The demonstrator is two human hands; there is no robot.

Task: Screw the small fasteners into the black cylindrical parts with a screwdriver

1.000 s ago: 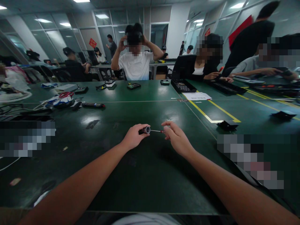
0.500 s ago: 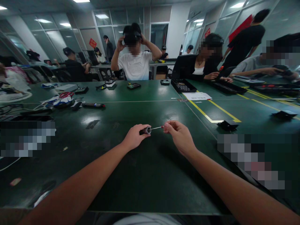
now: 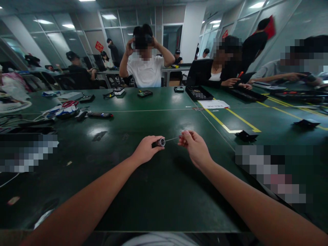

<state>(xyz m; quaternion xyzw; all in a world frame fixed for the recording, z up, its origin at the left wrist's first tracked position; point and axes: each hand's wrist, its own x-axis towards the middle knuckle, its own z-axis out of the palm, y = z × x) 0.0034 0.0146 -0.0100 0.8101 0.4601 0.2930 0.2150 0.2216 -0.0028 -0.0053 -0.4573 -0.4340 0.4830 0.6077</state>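
Observation:
My left hand is closed around a short dark cylinder, with thumb and fingers on either side. The cylinder's round end, ringed in bright metal, faces me and to the right. From my right hand, closed with the fingertips pinched, a thin screwdriver points left. Its metal shaft reaches the ringed end; whether the tip touches the rim or goes inside, I cannot tell. The fingers mostly cover its handle. Both hands are over the green tabletop.
To the left lie a dark pen-like tool, red-handled scissors and cables. A black parts tray and a white paper are across the table. Small black pieces sit at right. A person in white sits opposite.
My right fingers have shifted their grip on the screwdriver handle, hiding more of it. The left hand keeps the cylinder in place. A person in black at the back right has moved left.

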